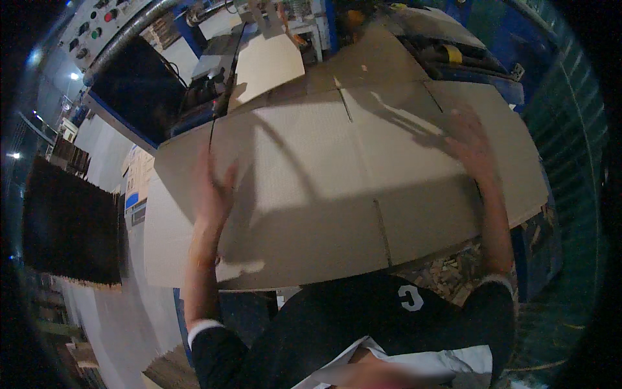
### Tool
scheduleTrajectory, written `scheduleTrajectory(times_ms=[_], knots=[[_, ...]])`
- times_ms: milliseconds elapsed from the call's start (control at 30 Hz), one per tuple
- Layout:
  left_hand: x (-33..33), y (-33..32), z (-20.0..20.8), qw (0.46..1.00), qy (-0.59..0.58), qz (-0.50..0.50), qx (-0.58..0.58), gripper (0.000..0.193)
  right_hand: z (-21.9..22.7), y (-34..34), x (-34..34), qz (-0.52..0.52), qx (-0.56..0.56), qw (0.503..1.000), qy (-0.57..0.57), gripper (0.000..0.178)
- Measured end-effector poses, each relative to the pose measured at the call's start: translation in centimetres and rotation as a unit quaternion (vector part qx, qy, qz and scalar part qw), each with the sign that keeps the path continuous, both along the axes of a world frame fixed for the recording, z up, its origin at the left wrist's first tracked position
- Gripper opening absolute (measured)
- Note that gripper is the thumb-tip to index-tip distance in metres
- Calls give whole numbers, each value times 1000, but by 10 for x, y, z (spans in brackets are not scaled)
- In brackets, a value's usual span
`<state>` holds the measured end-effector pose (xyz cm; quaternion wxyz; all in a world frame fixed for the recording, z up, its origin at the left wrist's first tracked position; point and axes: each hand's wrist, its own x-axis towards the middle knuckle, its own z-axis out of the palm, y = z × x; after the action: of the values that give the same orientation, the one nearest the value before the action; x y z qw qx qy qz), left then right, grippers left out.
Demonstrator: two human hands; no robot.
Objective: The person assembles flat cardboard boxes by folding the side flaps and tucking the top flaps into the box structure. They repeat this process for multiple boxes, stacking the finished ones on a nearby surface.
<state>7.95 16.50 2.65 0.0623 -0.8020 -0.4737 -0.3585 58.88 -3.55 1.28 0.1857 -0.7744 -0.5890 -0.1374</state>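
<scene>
A wide, flat brown cardboard sheet [311, 155] with slots and crease lines lies in front of me, its near edge close to my body. Over its left part is my left hand [217, 185], thumb and fingers apart and slightly blurred. My right hand [470, 139] is over the right part, also smeared by motion, with its fingers looking spread. Neither hand has anything gripped in it. Whether the palms touch the cardboard or hover just above it, I cannot tell. Shadows of both arms fall across the sheet.
A lighter cardboard piece [269, 65] sits beyond the sheet, among blue machine parts [133, 97]. A control panel [97, 29] with buttons is at far left. Stacked cardboard [71, 220] stands left, cardboard scraps [453, 269] lie below right, and a green curtain [576, 162] hangs right.
</scene>
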Motion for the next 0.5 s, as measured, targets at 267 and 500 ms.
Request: scheduleTrajectory(times_ms=[267,500], knots=[[-184,-109,-54,831,-353,380,-201,61,-86,-199,72,-347,87,912,203,66],[-172,-97,-44,886,-350,304,-10,66,-61,-155,44,-274,342,864,247,51]])
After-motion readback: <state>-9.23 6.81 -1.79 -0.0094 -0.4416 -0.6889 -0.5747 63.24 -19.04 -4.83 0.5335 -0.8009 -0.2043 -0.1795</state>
